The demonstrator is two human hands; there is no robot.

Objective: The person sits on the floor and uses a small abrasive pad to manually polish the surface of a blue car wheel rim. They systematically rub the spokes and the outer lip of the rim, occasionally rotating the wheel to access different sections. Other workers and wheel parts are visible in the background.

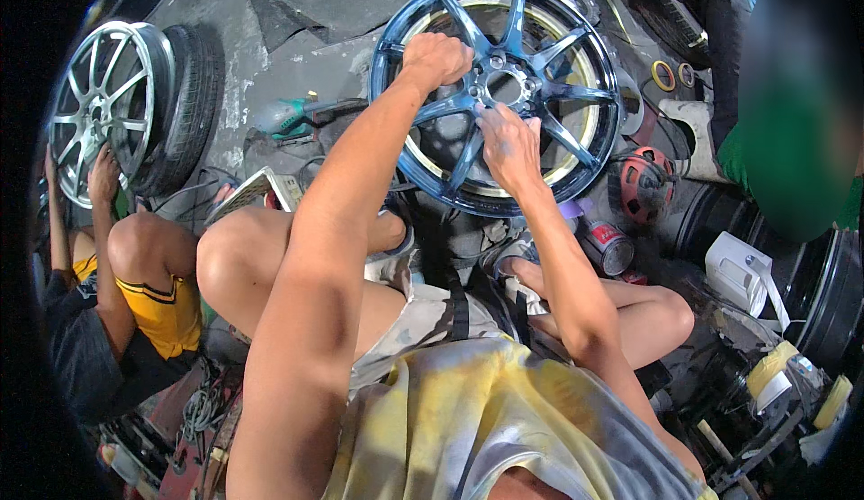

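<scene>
A glossy blue multi-spoke wheel rim (517, 27) with a pale inner barrel is in front of me, its face toward me. My left hand (438, 59) is closed around a spoke on its left side, near the hub, with the fingertips hidden. Against the lower edge of the hub, my right hand (510, 144) has its fingers bent and pressed together. Grey smudges mark its back. Whatever may lie under those fingers is hidden.
A green power tool (286, 117) lies left of the rim. At right are a red round tool (646, 180), a tin can (607, 246) and a white dispenser box (738, 270). Another person's hand (103, 174) touches a silver rim (112, 99) beside a tyre (184, 108).
</scene>
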